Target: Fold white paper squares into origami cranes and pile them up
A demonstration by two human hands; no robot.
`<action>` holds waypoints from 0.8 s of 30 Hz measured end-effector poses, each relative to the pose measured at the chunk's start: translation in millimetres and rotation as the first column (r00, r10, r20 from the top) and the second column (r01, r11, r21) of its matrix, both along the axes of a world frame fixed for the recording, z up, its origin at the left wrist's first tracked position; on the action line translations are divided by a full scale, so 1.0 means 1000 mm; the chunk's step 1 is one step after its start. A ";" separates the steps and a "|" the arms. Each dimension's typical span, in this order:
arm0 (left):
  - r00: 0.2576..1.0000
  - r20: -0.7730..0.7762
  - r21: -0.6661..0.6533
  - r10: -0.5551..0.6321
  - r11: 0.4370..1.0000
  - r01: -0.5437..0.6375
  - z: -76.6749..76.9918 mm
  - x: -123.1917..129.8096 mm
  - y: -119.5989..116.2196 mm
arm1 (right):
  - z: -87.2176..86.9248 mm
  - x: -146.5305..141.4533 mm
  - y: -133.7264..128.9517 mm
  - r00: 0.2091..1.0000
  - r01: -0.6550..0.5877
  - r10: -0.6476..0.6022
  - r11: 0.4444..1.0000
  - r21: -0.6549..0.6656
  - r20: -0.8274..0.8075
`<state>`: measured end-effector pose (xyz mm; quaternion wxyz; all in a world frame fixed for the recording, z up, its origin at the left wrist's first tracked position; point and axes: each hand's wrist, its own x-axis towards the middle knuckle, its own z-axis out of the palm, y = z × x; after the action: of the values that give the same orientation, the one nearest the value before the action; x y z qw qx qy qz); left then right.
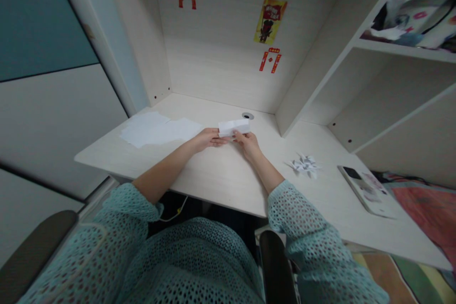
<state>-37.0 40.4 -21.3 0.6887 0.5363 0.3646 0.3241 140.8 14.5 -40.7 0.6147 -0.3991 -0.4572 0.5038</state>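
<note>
A folded strip of white paper (234, 127) is held between my two hands, above the white desk. My left hand (210, 138) grips its left end, with the fingers reaching under the paper. On the right, my right hand (246, 141) pinches the paper's lower edge between thumb and fingers. Loose white sheets (156, 129) lie spread to the left of my hands. Several small folded white paper pieces (304, 165) sit in a cluster on the desk to the right.
A white phone-like object (365, 191) lies farther right on the desk (221, 175). Behind my hands is a round cable hole (247, 116). Shelves (402, 47) rise at the right, and a chair armrest (278, 266) is near my right elbow.
</note>
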 end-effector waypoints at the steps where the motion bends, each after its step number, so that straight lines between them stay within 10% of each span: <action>1: 1.000 0.002 0.008 -0.012 1.000 0.012 0.000 0.001 -0.001 | -0.001 0.001 0.001 0.999 0.042 -0.042 0.999 -0.013 -0.004; 6: 0.987 0.025 0.179 0.158 0.971 -0.160 0.004 0.003 0.001 | 0.000 0.002 0.003 0.984 0.176 -0.175 0.984 -0.034 0.044; 11: 0.966 -0.002 0.517 0.258 0.827 -0.220 0.012 0.007 -0.008 | 0.001 0.000 -0.002 0.982 0.078 -0.082 0.997 0.029 0.169; 24: 0.930 -0.101 0.572 0.354 0.785 -0.237 0.005 0.011 -0.012 | 0.010 -0.003 -0.009 0.963 0.157 -0.191 0.971 0.182 0.188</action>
<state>-26.1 28.3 -16.3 0.4047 0.6773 0.4040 0.4629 137.4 6.0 -30.5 0.6375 -0.4349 -0.5212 0.3643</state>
